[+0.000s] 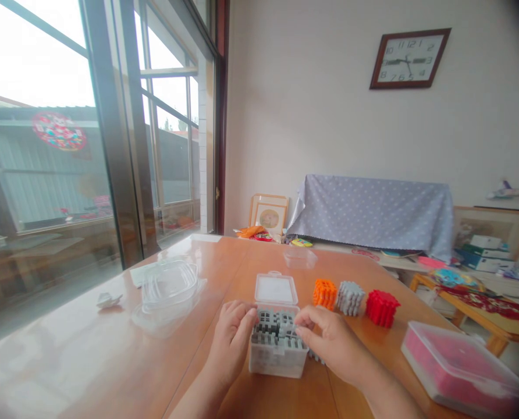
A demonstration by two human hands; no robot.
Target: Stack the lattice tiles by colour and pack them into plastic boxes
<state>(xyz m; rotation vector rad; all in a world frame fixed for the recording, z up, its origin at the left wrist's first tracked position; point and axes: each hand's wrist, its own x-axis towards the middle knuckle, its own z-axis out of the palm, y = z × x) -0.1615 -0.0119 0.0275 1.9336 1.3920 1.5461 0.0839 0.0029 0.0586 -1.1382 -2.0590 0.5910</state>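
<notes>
A small clear plastic box (272,365) stands on the table in front of me, its hinged lid (276,289) tipped back. Grey interlocking plastic pieces (272,336) fill it in rows. My left hand (233,333) is at the box's left rim, fingers bent and thumb against the edge. At the right rim is my right hand (324,333), thumb and forefinger curled in close to the grey pieces; what lies between these fingertips is hidden. Some grey pieces show on the table beneath the right hand. Beyond it stand an orange stack (324,294), a grey stack (350,298) and a red stack (382,308) of similar pieces.
On the right lies a lidded box with pink contents (460,364). Clear plastic containers (167,291) sit on the left, near a small crumpled item (109,300). Another clear tub (300,258) is toward the table's far edge. Glass doors line the left side.
</notes>
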